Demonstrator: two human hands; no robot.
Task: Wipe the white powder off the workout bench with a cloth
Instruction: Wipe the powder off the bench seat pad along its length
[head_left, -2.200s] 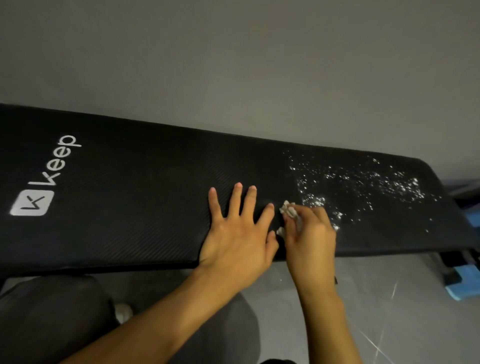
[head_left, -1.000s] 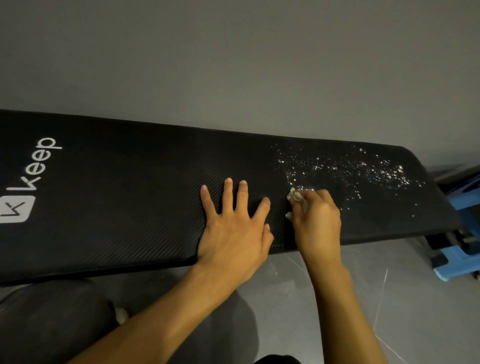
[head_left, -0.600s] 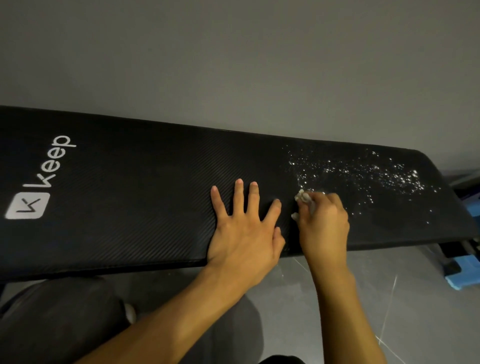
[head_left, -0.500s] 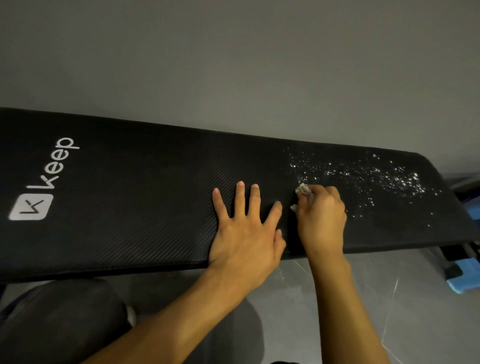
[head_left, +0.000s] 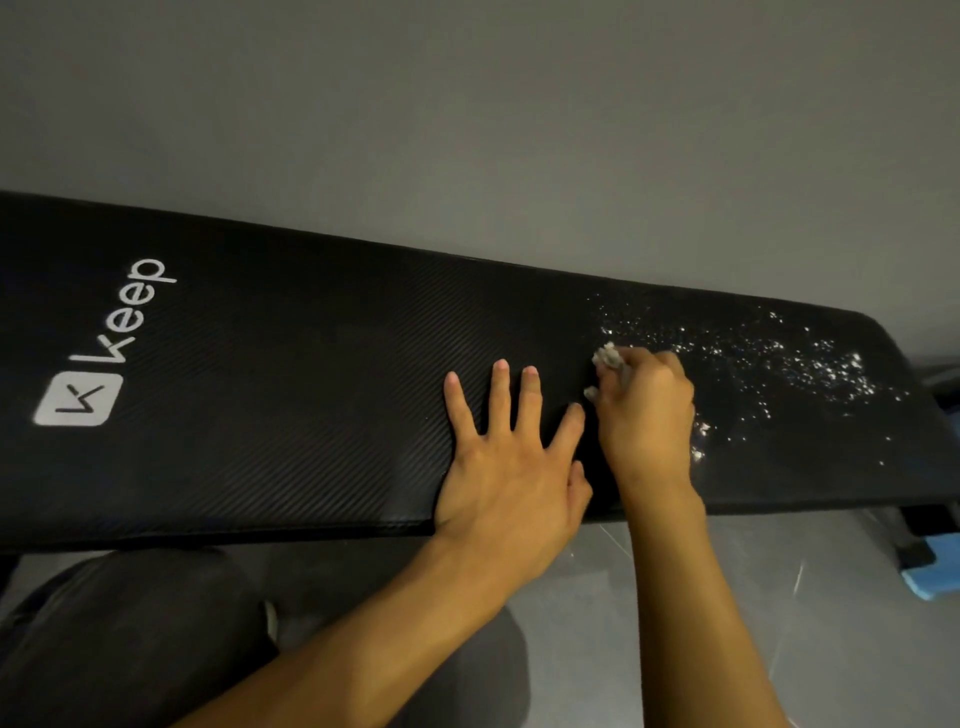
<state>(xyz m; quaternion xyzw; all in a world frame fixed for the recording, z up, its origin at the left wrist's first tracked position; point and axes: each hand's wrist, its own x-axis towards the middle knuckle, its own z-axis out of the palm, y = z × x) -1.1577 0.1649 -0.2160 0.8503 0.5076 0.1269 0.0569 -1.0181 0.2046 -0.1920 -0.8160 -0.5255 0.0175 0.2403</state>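
From the head view, I see my left hand (head_left: 511, 467) spread flat, fingers wide, on the long black padded workout bench (head_left: 270, 395), holding nothing. Just right of it, my right hand (head_left: 647, 415) is curled tight around a small crumpled whitish cloth (head_left: 607, 357), which pokes out at the far fingertips and rests against the pad. The scattered white powder (head_left: 769, 364) lies right of and beyond that fist, toward the bench's right end.
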